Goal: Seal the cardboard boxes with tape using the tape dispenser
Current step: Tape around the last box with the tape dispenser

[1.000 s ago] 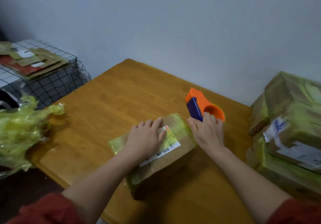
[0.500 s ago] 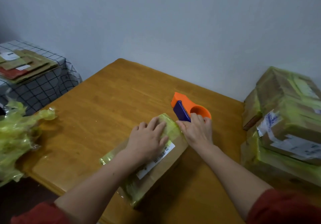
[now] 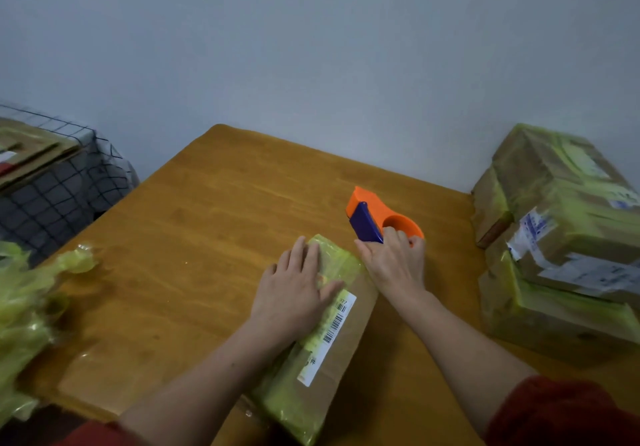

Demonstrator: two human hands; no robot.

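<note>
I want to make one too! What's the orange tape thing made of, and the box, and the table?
The tape dispenser looks like smooth moulded plastic, orange with a dark blue part. The box looks like matte brown cardboard, wrapped in shiny yellow-green tape. The table seems to be varnished wood, since grain lines show.

Dim, flat indoor light w/ a cool bluish cast; the wall (image 3: 346, 47) reads grey-blue and darkens toward the top corners. No hard source visible; light seems soft, from above. Soft shadows sit under the forearms and beside the cardboard box (image 3: 332, 335) on the wooden table (image 3: 194, 238), which shows a faint sheen, no strong glare. Wide-angle bend stretches the edges: stacked boxes (image 3: 561, 238) at right and crumpled yellow-green tape (image 3: 24, 307) at left look smeared, slightly blurred. Centre fairly sharp, barcode label (image 3: 332, 331) text unreadable.
</note>
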